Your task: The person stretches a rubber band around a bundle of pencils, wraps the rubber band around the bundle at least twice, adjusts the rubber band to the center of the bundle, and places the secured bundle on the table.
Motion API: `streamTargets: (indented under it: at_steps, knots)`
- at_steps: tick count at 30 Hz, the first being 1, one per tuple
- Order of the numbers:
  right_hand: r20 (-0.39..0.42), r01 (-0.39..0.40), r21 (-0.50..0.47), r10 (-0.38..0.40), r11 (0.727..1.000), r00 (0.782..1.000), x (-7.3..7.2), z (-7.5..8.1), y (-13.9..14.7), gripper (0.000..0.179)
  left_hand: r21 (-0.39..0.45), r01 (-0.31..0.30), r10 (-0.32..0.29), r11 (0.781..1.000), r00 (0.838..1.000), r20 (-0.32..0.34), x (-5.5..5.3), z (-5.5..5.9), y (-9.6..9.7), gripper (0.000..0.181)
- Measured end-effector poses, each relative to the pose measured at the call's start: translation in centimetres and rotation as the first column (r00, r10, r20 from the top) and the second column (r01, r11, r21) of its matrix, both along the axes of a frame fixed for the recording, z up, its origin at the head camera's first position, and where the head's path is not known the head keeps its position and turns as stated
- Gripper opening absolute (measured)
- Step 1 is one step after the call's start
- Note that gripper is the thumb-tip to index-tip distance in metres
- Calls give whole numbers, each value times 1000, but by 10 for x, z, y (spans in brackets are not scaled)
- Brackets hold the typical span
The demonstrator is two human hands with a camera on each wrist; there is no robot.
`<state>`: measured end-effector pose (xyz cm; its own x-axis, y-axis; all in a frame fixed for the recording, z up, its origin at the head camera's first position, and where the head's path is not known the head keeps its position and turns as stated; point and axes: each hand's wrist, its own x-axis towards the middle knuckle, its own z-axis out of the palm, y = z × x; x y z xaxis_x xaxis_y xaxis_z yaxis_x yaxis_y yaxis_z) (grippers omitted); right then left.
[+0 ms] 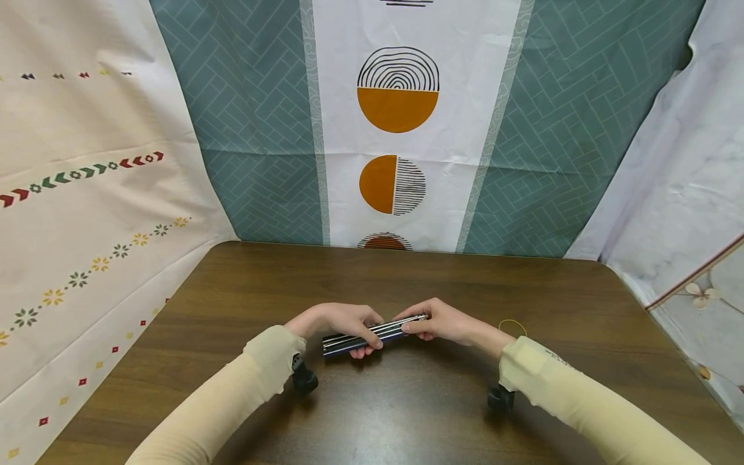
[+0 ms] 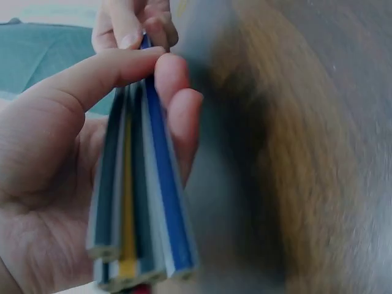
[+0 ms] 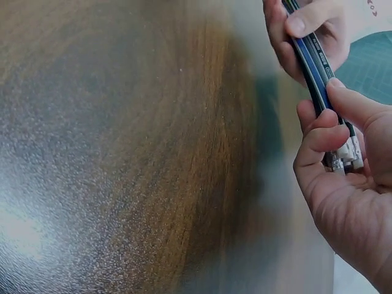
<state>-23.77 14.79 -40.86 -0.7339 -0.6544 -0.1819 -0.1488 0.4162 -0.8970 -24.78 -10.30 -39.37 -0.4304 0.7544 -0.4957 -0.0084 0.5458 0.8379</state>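
Note:
A bundle of pencils (image 1: 389, 330) is held level above the table between both hands. My left hand (image 1: 347, 321) grips its left half, thumb across the near side and fingers curled beneath. In the left wrist view the pencils (image 2: 142, 202) show blunt, unsharpened ends; dark green, blue and yellow barrels can be told apart. My right hand (image 1: 440, 321) holds the other end of the bundle between thumb and fingers. White erasers with metal ferrules (image 3: 346, 154) sit at that end, by the right palm in the right wrist view.
A thin yellow rubber band (image 1: 513, 321) lies on the brown wooden table (image 1: 407, 413) by the right wrist. Patterned cloths hang behind the table (image 1: 273, 129) and along its left side (image 1: 87, 226). A small black device is strapped under each wrist.

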Motion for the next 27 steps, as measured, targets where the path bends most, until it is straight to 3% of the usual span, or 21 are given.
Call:
streamTargets:
  at_steps: [11, 16, 20, 27]
  knots:
    - [-34, -2, -19, 2, 1000, 999, 3, 1, 2, 30, 28, 32, -32, 999, 999, 2, 1, -3, 15, 8]
    - [5, 38, -45, -38, 998, 999, 6, 1, 2, 31, 24, 37, -37, 999, 999, 14, 2, -5, 17, 12]
    - [19, 54, -75, -53, 996, 998, 7, 1, 2, 30, 41, 29, -30, 999, 999, 24, 2, -7, 18, 13]
    - [-32, 61, -84, -64, 995, 997, 6, 1, 4, 28, 99, -17, 15, 995, 1000, 13, 2, -11, 20, 25]
